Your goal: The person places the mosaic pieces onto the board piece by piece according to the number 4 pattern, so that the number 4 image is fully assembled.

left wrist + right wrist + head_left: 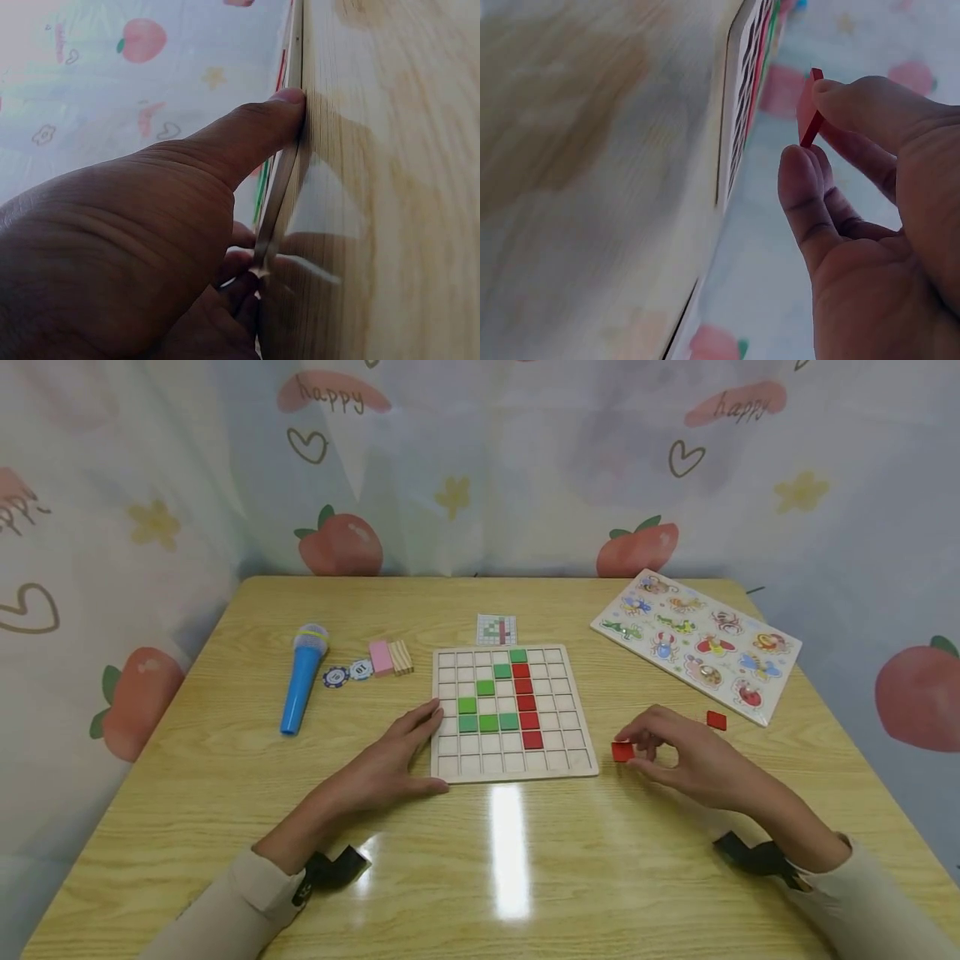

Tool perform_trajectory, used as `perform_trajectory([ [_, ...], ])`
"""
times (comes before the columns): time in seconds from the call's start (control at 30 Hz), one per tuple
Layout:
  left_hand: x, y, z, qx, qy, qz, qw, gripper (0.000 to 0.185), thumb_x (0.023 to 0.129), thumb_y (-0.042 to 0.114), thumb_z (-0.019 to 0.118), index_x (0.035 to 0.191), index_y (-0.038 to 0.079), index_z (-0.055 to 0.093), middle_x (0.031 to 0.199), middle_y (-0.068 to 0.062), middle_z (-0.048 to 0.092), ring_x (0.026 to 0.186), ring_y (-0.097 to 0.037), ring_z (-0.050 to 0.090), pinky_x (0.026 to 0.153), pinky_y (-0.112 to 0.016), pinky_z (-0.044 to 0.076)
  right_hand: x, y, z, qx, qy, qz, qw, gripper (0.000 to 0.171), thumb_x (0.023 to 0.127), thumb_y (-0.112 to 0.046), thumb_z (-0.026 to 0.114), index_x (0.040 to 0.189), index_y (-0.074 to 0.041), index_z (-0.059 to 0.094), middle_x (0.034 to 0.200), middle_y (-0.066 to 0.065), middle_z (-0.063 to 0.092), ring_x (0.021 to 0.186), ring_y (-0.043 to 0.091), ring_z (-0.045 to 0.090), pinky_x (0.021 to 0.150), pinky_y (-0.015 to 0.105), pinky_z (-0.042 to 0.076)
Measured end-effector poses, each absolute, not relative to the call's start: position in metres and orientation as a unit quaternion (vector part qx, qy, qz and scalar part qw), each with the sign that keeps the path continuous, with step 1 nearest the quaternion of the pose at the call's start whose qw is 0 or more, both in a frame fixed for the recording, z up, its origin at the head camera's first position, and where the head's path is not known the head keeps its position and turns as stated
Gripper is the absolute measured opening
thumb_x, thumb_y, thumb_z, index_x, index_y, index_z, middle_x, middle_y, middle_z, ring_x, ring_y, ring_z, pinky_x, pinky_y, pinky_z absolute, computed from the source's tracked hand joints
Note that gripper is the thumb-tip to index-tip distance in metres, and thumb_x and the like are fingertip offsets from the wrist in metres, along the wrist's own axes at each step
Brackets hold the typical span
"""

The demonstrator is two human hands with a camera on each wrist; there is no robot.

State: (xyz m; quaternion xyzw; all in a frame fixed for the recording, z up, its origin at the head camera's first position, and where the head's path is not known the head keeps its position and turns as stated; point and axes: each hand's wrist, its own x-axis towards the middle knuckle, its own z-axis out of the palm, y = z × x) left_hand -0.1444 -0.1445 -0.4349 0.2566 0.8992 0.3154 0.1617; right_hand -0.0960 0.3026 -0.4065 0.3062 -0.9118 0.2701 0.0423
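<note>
In the middle of the table (225, 793), seen from the head: a wooden grid board (513, 771) with green and red tiles set in it. Left hand (390, 764) flat and relaxed against the board's left edge, near its front corner, gripping nothing. Right hand (678, 756) just off the board's front right corner, fingers curled, pinching a red tile (622, 751). Tile on the right side of the board, so the right hand much nearer to it than the left. Empty squares just to the tile's left. Another red tile (716, 720) lying farther right, near a puzzle tray (780, 647) at the right edge. A blue microphone (302, 687), two chips (347, 673) and small blocks (390, 657) toward the left edge. A small pattern card (497, 628) behind the board.

From the left wrist: left hand (150, 247) with thumb pressed straight on the thin board edge (289, 150), holding nothing.

From the right wrist: right hand (870, 195) pinching the red tile (810, 112) between thumb and fingertips, tile turned on edge, board (742, 112) just beside it, apart from it.
</note>
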Motion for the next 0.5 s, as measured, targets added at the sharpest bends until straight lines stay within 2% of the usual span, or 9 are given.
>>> perform_trajectory([
  [0.23,-0.144,-0.146,-0.436,0.247,0.902,0.31,0.169,0.109,0.092,0.046,0.084,0.172,0.017,0.015,0.182,0.007,0.003,0.17,-0.024,0.009,0.133,-0.053,0.028,-0.118,0.245,-0.401,0.345,-0.902,0.257,-0.038,0.022,0.095,-0.016,0.082,0.111,-0.03,0.077,0.11,-0.013,0.062,0.087,0.0,0.058,0.073,0.025,0.056],
  [0.33,-0.144,-0.147,-0.437,0.248,0.902,0.309,0.168,0.109,0.092,0.047,0.083,0.172,0.017,0.015,0.182,0.008,0.003,0.17,-0.023,0.009,0.133,-0.052,0.029,-0.126,0.226,-0.401,0.366,-0.896,0.246,-0.061,0.015,0.096,-0.019,0.081,0.108,-0.029,0.077,0.109,-0.011,0.062,0.089,0.003,0.06,0.076,0.025,0.057],
  [0.5,-0.146,-0.146,-0.436,0.251,0.901,0.31,0.171,0.109,0.092,0.048,0.083,0.172,0.018,0.016,0.182,0.008,0.002,0.17,-0.023,0.009,0.133,-0.052,0.029,-0.132,0.208,-0.4,0.372,-0.894,0.232,-0.094,0.011,0.098,-0.016,0.079,0.105,-0.024,0.078,0.109,-0.007,0.062,0.09,0.006,0.061,0.08,0.024,0.057],
])
